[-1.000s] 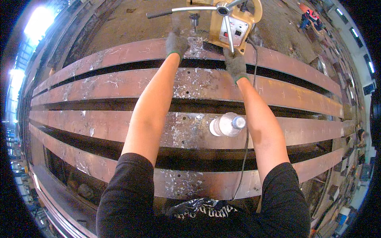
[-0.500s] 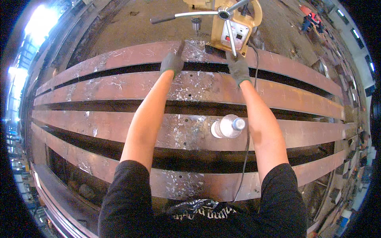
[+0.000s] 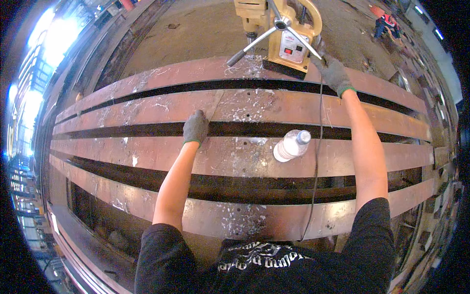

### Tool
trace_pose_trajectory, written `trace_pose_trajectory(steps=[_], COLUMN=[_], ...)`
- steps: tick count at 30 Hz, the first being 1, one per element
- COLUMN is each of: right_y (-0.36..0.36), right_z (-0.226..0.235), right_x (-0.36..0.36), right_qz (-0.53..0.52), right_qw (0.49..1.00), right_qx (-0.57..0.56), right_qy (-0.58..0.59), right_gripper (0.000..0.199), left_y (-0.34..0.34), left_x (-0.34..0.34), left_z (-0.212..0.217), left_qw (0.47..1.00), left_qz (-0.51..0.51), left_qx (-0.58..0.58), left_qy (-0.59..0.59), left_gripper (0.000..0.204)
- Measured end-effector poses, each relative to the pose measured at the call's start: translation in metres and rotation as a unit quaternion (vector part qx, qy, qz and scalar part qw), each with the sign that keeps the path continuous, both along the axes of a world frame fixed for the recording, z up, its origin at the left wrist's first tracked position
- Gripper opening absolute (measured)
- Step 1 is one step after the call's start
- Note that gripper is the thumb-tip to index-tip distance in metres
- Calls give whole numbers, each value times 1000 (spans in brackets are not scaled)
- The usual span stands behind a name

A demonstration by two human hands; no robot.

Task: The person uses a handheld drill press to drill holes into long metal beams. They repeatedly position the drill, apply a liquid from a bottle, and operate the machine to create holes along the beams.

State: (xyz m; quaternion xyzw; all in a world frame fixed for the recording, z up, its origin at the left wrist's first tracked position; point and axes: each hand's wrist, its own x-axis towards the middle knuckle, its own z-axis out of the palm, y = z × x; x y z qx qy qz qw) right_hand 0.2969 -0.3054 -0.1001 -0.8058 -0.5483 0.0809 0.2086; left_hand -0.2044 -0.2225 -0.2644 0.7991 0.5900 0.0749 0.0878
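My left hand (image 3: 196,126), in a grey glove, is closed around a thin, flat, greyish strip (image 3: 215,105) that points away over the second steel beam; its exact kind is unclear. Farther off to the right, my gloved right hand (image 3: 336,77) closes on the end of a feed lever (image 3: 302,43) of a yellow magnetic drill (image 3: 293,47). The drill stands on the farthest beam (image 3: 191,70), its chuck (image 3: 251,37) to the left of its body. Pale metal chips (image 3: 247,113) lie scattered around drilled holes across the beams.
A clear plastic bottle (image 3: 291,146) with a blue-white cap stands on the third beam (image 3: 220,156). A black cable (image 3: 315,188) runs from the drill toward me across the beams. Dark gaps separate the beams. Another person (image 3: 387,25) crouches at the far right.
My left hand has drawn back toward me with the strip, off the farthest beam. My right hand has moved right, and the drill's levers have turned counterclockwise.
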Motion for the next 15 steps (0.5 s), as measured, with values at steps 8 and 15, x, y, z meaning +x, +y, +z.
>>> trace_pose_trajectory(steps=[8,15], right_y=[-13,-22], right_z=[-11,-1], right_x=[-75,-124], right_qz=[-12,-79], right_qw=[997,988], right_qx=[79,93], right_qy=[-11,93], right_gripper=[65,66], left_y=[34,47], left_x=[-19,66], left_z=[-19,132], left_qw=[1000,949], left_qz=[-17,-46], left_qx=[12,226], left_qy=[14,-213], left_gripper=[33,51])
